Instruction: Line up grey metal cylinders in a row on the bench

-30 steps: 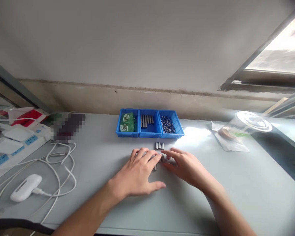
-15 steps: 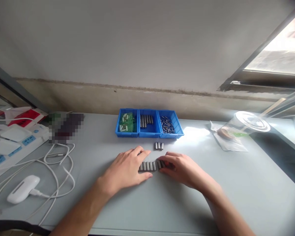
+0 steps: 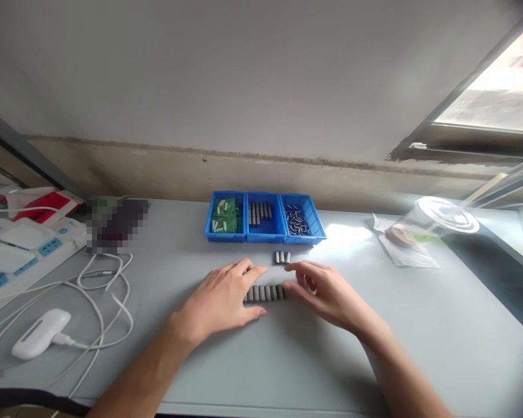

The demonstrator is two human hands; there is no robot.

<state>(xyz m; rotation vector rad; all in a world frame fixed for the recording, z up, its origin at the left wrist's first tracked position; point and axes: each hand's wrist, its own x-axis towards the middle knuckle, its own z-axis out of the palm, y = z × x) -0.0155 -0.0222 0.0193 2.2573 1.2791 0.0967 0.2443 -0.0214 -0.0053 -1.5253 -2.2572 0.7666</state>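
A row of several short grey metal cylinders (image 3: 265,292) lies side by side on the table. My left hand (image 3: 226,296) arches around its left end, thumb and forefinger apart on either side of the row; the palm hides that end, so I cannot tell whether it touches. At the right end is my right hand (image 3: 318,290), with thumb and forefinger parted and nothing between them. Its thumb tip is close to the last, darker cylinder. Just above the right forefinger stand a few small metal cylinders (image 3: 282,257).
Behind are three joined blue bins: one holding a green bag with pale pieces (image 3: 225,216), one metal cylinders (image 3: 260,213), one small dark pins (image 3: 297,220). White cables (image 3: 100,313), a white case (image 3: 41,334) and a power strip (image 3: 47,249) lie left, a clear plastic cup (image 3: 436,220) right.
My right hand has let go of the cylinders it held, which now sit against the row's right end. Its fingers have opened and lifted slightly away. My left hand has barely moved.
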